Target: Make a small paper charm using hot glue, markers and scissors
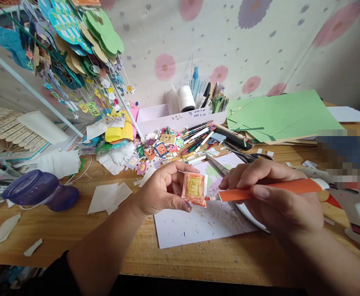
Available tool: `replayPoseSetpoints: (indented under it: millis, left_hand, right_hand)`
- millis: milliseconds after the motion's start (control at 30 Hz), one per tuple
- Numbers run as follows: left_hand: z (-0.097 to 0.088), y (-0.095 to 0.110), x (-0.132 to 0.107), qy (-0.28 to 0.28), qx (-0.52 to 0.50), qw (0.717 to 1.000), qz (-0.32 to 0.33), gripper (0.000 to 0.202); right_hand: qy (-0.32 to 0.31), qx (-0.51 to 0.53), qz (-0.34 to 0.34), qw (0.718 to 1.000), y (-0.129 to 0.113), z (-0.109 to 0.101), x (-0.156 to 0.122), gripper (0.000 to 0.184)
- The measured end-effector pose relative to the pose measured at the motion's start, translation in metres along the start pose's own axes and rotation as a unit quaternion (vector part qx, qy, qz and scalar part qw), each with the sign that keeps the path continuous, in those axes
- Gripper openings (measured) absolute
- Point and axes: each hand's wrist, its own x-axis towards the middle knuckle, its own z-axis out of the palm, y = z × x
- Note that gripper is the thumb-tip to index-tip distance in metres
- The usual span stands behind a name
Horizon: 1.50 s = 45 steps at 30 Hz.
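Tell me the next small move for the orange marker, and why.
Probably run the tip of the orange marker along the right edge of the small paper square. The right hand holds the tip at that lower right corner, the left hand pinches it upright, and its border is orange around a yellow centre.

Orange-bordered yellow paper square point(194, 188), orange marker point(272, 190), green paper sheets point(283, 115), purple jar point(39, 190).

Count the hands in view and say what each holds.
2. The left hand pinches a small orange-and-yellow paper square over the white sheet; the right hand grips an orange marker with its tip at the square's edge. None seem hidden.
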Motion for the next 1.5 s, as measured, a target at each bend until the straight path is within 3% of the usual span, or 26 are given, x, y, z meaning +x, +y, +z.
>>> replayPoseSetpoints:
  millis: [433, 900, 1300, 1500]
  left_hand:
    - [-0.005, 0.001, -0.002, -0.03, 0.011, 0.999, -0.009, 0.055]
    - [-0.006, 0.001, -0.002, -0.01, 0.036, 0.999, -0.035, 0.056]
    - [-0.009, -0.001, 0.001, 0.022, 0.046, 0.999, -0.017, 0.056]
    - [-0.006, -0.004, 0.004, 0.003, 0.0, 1.0, 0.014, 0.057]
  right_hand:
    - [0.022, 0.026, -0.002, 0.999, 0.007, -0.007, 0.0, 0.005]
    - [0.024, 0.046, -0.01, 0.999, 0.018, -0.011, -0.001, 0.007]
    - [0.022, -0.017, -0.029, 0.999, 0.016, -0.011, -0.001, 0.014]
    - [0.066, -0.106, -0.055, 0.991, 0.009, -0.01, -0.007, 0.009]
